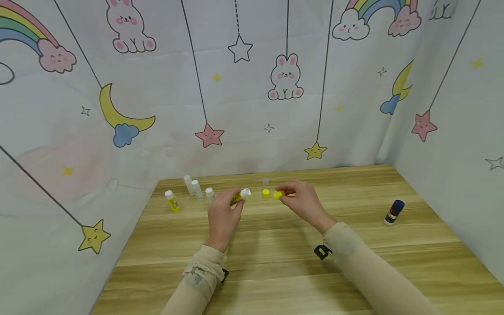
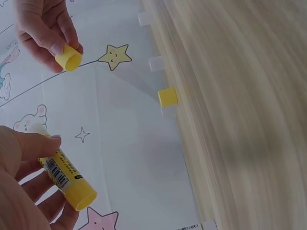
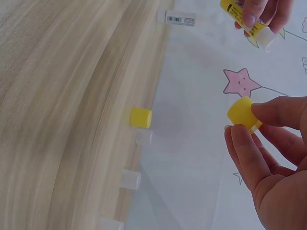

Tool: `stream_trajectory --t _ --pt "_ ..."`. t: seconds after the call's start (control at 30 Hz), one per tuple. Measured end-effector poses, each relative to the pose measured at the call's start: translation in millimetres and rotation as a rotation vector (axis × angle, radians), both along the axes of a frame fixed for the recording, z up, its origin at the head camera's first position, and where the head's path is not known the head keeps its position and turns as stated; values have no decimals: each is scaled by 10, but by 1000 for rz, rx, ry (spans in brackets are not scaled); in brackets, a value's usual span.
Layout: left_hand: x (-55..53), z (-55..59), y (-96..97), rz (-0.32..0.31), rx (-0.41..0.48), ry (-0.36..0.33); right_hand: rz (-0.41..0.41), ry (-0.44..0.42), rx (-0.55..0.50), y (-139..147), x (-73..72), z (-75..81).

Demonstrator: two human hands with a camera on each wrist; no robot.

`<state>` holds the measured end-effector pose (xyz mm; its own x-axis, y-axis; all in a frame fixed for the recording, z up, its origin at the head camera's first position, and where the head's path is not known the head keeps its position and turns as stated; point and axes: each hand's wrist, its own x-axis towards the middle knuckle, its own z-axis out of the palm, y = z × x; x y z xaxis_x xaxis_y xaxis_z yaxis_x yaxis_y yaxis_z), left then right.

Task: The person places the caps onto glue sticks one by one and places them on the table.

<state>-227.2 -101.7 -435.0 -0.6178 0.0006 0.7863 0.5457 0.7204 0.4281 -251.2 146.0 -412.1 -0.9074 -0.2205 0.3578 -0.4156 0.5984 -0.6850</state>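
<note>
Wood-grain tabletop (image 1: 275, 280) below, toward its far edge, I see the left hand (image 1: 224, 214) curled round a yellow glue stick (image 2: 64, 175), its white end (image 1: 246, 192) slanting up and right toward the yellow cap (image 3: 241, 111) pinched in the right hand (image 1: 305, 202), just apart.

Showing smooth wood grain across table (image 1: 271, 275). Above table: displaying smooth plastic on held cap (image 3: 241, 111) and glue stick (image 2: 62, 175), matt cloth in sleeves (image 1: 374, 267). Behind table: showing matt, faintly creased cloth in backdrop (image 1: 252, 105). On table's right: showing smooth plastic on dark-capped tube (image 1: 393, 213).
</note>
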Motion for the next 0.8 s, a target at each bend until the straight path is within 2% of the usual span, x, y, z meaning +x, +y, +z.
stream_trajectory --t 0.37,0.8 --pt "7 -12 14 -16 -25 -37 -13 -26 -53 -40 20 88" --pt "26 -32 101 -24 -51 27 1 9 -87 -108 60 129"
